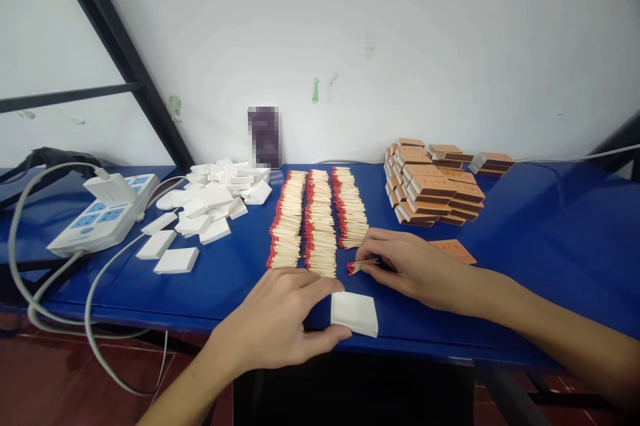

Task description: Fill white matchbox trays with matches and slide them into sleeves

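My left hand (283, 319) grips a small white matchbox tray (356, 314) by its left end, thumb at the near side and fingers at the far side, near the table's front edge. Just beyond it, my right hand (405, 263) pinches a small bunch of matches (355, 267), their red heads pointing left. Three long rows of red-headed matches lie ahead of my hands: a left row (287, 219), a middle row (320, 223) and a right row (351, 209). My right fingers are close to the near end of the right row.
Loose white trays (215, 199) are heaped at the left. Orange matchbox sleeves (430, 186) stand stacked at the right, with a flat orange one (454, 251) by my right wrist. A power strip (105, 213) with cables lies far left; a blurred dark phone-like object (265, 137) leans on the wall.
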Demonstrator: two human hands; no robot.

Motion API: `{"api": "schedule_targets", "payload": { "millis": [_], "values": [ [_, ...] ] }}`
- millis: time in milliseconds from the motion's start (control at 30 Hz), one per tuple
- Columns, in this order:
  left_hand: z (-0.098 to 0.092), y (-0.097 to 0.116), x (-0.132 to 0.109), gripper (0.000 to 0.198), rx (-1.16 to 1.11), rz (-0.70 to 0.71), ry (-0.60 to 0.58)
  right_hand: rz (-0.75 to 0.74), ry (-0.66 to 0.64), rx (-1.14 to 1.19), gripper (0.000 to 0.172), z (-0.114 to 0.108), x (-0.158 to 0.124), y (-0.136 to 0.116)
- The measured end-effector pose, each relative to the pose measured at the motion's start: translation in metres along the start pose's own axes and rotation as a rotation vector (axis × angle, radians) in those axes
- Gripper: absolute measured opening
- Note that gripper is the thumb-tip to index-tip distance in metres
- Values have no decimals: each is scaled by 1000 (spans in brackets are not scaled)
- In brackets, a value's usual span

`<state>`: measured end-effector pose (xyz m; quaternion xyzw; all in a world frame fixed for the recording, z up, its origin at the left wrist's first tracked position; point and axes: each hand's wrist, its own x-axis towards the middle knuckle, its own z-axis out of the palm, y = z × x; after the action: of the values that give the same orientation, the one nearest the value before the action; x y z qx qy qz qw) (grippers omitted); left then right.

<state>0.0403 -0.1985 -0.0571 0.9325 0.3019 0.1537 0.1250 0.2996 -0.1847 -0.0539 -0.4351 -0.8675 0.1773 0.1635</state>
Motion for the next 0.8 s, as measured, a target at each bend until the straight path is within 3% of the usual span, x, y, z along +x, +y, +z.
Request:
{"api": "schedule_targets", "payload": {
  "millis": [800],
  "values": [
    [-2, 1, 1, 34, 8, -46, -39, 41, -56, -83, 16, -1, -1, -7]
  ]
}}
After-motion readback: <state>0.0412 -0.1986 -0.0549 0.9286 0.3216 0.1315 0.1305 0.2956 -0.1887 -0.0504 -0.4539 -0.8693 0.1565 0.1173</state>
